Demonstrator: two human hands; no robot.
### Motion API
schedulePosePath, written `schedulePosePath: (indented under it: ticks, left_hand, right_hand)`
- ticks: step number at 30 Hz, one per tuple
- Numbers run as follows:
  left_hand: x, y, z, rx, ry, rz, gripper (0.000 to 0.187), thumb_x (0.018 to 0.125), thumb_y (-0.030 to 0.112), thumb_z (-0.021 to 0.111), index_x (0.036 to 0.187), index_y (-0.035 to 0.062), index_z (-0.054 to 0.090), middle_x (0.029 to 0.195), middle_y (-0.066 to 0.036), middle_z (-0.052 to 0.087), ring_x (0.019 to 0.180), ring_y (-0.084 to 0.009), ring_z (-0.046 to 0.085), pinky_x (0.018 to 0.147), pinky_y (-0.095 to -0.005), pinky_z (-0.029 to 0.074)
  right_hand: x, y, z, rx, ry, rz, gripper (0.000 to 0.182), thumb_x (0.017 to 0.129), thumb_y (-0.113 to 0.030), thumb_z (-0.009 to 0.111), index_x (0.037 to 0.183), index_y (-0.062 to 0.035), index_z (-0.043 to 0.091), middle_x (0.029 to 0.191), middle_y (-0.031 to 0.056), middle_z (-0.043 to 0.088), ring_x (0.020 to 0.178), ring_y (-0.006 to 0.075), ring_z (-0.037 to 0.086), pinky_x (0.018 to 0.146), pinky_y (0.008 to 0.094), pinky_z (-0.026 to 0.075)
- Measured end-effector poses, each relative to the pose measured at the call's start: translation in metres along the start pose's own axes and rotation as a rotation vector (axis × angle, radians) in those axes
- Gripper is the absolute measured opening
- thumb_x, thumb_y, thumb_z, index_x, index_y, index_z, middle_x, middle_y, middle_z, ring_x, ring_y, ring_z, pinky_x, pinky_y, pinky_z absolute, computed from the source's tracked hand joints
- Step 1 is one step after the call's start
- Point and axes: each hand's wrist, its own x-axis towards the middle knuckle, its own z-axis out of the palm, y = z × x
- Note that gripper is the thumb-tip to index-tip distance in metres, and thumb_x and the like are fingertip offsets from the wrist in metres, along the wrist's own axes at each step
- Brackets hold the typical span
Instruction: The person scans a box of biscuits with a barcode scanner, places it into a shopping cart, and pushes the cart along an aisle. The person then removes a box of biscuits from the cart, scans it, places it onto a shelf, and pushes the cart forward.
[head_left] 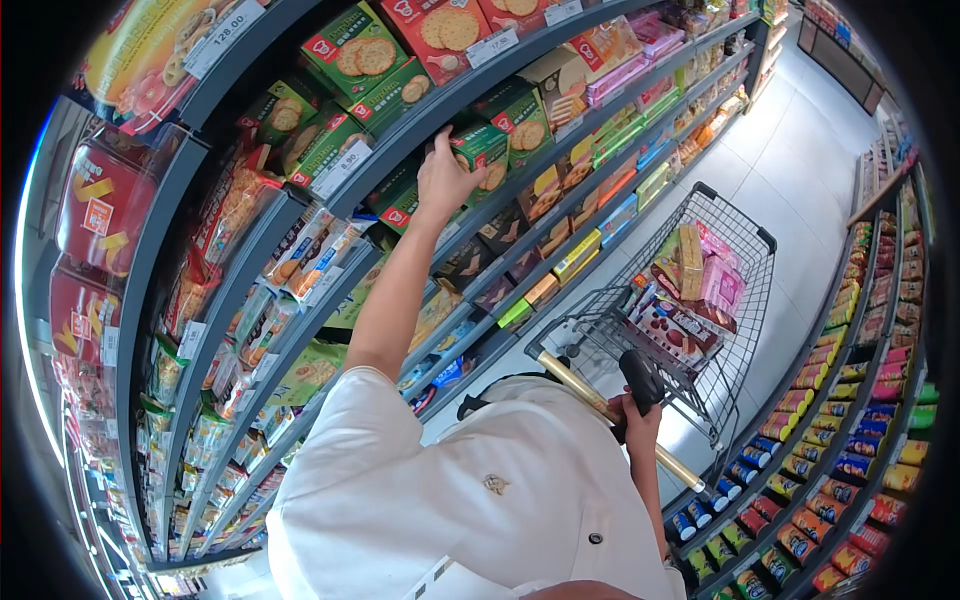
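My left hand reaches into a shelf on the left. Its fingers and thumb are at the near end of a green cracker box, fingers behind the top edge and thumb along the front. More green cracker boxes stand beside it. My right hand is closed around a black, rounded grip-like piece at the gold handle bar of a shopping cart. Inside the cart lie a dark snack package, a pink package and a tan box.
Tiers of packaged biscuits fill the shelf along my left, with price tags on the edges. A curved shelf of canister snacks lines the right side. Between them runs a pale tiled floor, where the cart stands.
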Motion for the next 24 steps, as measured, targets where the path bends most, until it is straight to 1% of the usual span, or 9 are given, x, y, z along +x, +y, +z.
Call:
schedulePosePath:
  ticks: [5, 10, 13, 15, 16, 17, 20, 23, 24]
  left_hand:
    - [-0.019, 0.007, 0.001, 0.017, 0.017, 0.100, 0.087, 0.074, 0.032, 0.086, 0.146, 0.0027, 0.048, 0.120, -0.022, 0.061, 0.111, -0.0408, 0.065, 0.096, -0.0469, 0.054]
    - [-0.067, 0.023, 0.020, -0.080, -0.137, 0.053, 0.084, 0.076, 0.033, 0.082, 0.146, -0.0009, 0.049, 0.125, -0.022, 0.057, 0.109, -0.0407, 0.064, 0.093, -0.0452, 0.054]
    - [-0.079, 0.023, 0.024, -0.151, -0.165, 0.025, 0.090, 0.071, 0.030, 0.085, 0.147, 0.0012, 0.048, 0.123, -0.022, 0.056, 0.113, -0.0420, 0.062, 0.096, -0.0471, 0.054]
    - [-0.081, 0.022, 0.016, -0.171, -0.166, 0.020, 0.086, 0.075, 0.030, 0.085, 0.146, -0.0011, 0.049, 0.126, -0.022, 0.057, 0.114, -0.0415, 0.061, 0.097, -0.0459, 0.052]
    - [-0.080, 0.024, 0.010, -0.182, -0.185, 0.006, 0.087, 0.075, 0.031, 0.086, 0.147, -0.0008, 0.049, 0.127, -0.022, 0.057, 0.115, -0.0416, 0.061, 0.098, -0.0465, 0.051]
    - [-0.080, 0.025, 0.003, -0.195, -0.208, -0.009, 0.088, 0.075, 0.032, 0.087, 0.148, -0.0004, 0.048, 0.128, -0.022, 0.057, 0.115, -0.0418, 0.061, 0.098, -0.0470, 0.051]
    - [-0.078, 0.028, -0.014, -0.241, -0.246, -0.005, 0.091, 0.079, 0.033, 0.087, 0.153, 0.0005, 0.044, 0.133, -0.021, 0.055, 0.118, -0.0375, 0.063, 0.096, -0.0449, 0.055]
    - [-0.076, 0.033, -0.036, -0.395, -0.300, -0.017, 0.094, 0.083, 0.032, 0.087, 0.157, 0.0014, 0.039, 0.139, -0.021, 0.053, 0.119, -0.0326, 0.065, 0.091, -0.0386, 0.060]
    - [-0.074, 0.043, -0.055, -0.419, -0.333, -0.021, 0.091, 0.087, 0.023, 0.086, 0.159, 0.0021, 0.036, 0.143, -0.020, 0.052, 0.120, -0.0266, 0.066, 0.087, -0.0334, 0.062]
  right_hand:
    - [0.000, -0.003, 0.002, 0.027, -0.007, 0.009, 0.022, 0.099, -0.006, 0.063, 0.119, 0.0042, 0.063, 0.088, 0.0137, 0.075, 0.080, 0.0203, 0.073, 0.077, 0.0340, 0.058]
    - [0.001, -0.002, 0.000, 0.021, -0.018, 0.017, 0.024, 0.100, -0.007, 0.063, 0.121, 0.0045, 0.063, 0.088, 0.0143, 0.075, 0.079, 0.0204, 0.073, 0.077, 0.0344, 0.059]
    - [0.000, -0.007, 0.001, -0.016, -0.014, -0.003, 0.024, 0.100, -0.007, 0.063, 0.121, 0.0046, 0.064, 0.087, 0.0144, 0.075, 0.078, 0.0204, 0.073, 0.077, 0.0347, 0.059]
    - [0.003, 0.001, -0.002, 0.004, -0.010, 0.012, 0.024, 0.100, -0.007, 0.062, 0.121, 0.0045, 0.064, 0.087, 0.0143, 0.075, 0.077, 0.0202, 0.073, 0.076, 0.0346, 0.059]
    - [0.002, -0.003, 0.001, -0.002, -0.013, 0.006, 0.024, 0.101, -0.014, 0.065, 0.118, 0.0030, 0.062, 0.085, 0.0141, 0.073, 0.078, 0.0227, 0.072, 0.076, 0.0358, 0.058]
    - [0.001, -0.005, 0.002, -0.001, -0.014, 0.010, 0.024, 0.101, -0.014, 0.064, 0.118, 0.0029, 0.062, 0.085, 0.0143, 0.073, 0.078, 0.0227, 0.072, 0.076, 0.0357, 0.058]
    - [0.002, -0.005, 0.001, 0.002, -0.020, 0.030, 0.023, 0.101, -0.013, 0.064, 0.119, 0.0024, 0.061, 0.086, 0.0146, 0.073, 0.076, 0.0226, 0.072, 0.075, 0.0351, 0.057]
    - [0.002, -0.006, 0.000, -0.001, -0.011, 0.025, 0.022, 0.101, -0.009, 0.061, 0.118, 0.0041, 0.062, 0.085, 0.0151, 0.074, 0.077, 0.0219, 0.073, 0.076, 0.0349, 0.059]
    - [0.002, -0.005, 0.001, 0.001, -0.008, 0.031, 0.022, 0.102, -0.010, 0.061, 0.118, 0.0039, 0.062, 0.086, 0.0151, 0.074, 0.077, 0.0219, 0.073, 0.077, 0.0344, 0.058]
